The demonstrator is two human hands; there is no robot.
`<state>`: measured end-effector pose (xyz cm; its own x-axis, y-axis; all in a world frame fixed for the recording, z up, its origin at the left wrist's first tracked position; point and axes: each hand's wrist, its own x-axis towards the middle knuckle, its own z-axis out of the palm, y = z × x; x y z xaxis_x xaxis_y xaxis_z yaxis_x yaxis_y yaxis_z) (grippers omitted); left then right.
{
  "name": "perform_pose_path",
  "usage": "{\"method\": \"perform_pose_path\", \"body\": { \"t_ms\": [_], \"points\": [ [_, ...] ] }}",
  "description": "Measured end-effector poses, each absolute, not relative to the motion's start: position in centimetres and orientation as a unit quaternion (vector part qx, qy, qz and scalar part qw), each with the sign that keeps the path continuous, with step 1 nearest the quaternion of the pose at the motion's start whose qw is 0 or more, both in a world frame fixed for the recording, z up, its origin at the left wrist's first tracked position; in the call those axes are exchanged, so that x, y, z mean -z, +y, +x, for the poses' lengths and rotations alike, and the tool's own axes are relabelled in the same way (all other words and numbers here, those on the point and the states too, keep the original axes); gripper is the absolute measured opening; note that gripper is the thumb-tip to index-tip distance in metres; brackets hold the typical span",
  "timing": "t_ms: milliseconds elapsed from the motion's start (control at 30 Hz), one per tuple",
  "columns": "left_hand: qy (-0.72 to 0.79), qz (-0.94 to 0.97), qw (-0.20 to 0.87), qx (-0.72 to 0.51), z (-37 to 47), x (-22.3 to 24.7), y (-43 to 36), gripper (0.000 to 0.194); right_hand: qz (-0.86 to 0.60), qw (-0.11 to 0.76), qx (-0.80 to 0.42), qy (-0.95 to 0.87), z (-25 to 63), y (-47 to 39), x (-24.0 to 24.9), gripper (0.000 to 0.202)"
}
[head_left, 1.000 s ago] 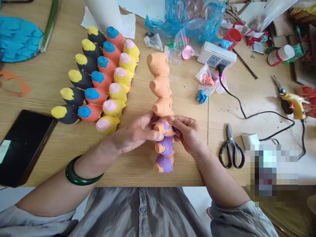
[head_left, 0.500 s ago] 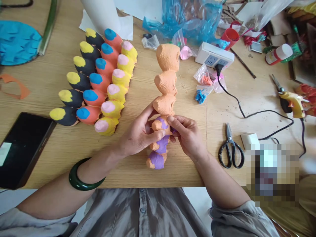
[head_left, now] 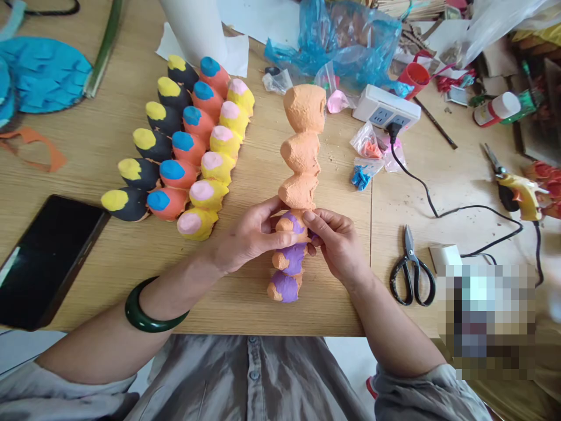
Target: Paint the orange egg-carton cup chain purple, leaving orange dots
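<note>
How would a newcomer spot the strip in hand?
On the wooden table, find the block of coloured bumps. To its right, between left hand and right hand, is the strip. Unlike the block, it is a single row: three orange bumps at the far end, three purple-patched ones nearer.

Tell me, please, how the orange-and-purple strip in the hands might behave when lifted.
The strip is probably light for its size, as it looks like moulded egg carton. It may flex or tear where it narrows between bumps. Its rough orange surface suggests that it is unlikely to slip.
</note>
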<state>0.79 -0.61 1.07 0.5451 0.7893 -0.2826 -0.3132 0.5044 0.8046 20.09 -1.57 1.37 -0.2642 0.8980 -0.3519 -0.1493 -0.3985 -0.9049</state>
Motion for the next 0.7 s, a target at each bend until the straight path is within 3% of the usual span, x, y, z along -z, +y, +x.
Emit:
{"method": "perform_pose_path", "body": {
  "t_ms": [100,200,333,533,700],
  "points": [
    [0.346,0.323,0.815,-0.335,0.6,-1.5,-0.3,0.037,-0.48,0.388,-0.669,-0.415,20.6,-1.3,-1.3,0.053],
    [0.372,0.292,0.81,-0.347,0.4,-1.9,-0.1,0.03,-0.491,0.444,-0.634,-0.4,21.1,-0.8,-1.4,0.03],
    [0.422,0.264,0.79,-0.358,0.3,-2.0,0.0,0.031,-0.452,0.482,-0.662,-0.353,21.4,-0.4,-1.7,0.036],
    [0.492,0.365,0.686,-0.392,0.3,-1.0,-0.1,0.028,-0.44,0.433,-0.709,-0.342,21.2,-0.3,-1.7,0.043],
    [0.501,0.392,0.663,-0.394,0.3,-0.5,0.0,0.033,-0.437,0.383,-0.733,-0.353,21.0,-0.4,-1.5,0.053]
  ]
}}
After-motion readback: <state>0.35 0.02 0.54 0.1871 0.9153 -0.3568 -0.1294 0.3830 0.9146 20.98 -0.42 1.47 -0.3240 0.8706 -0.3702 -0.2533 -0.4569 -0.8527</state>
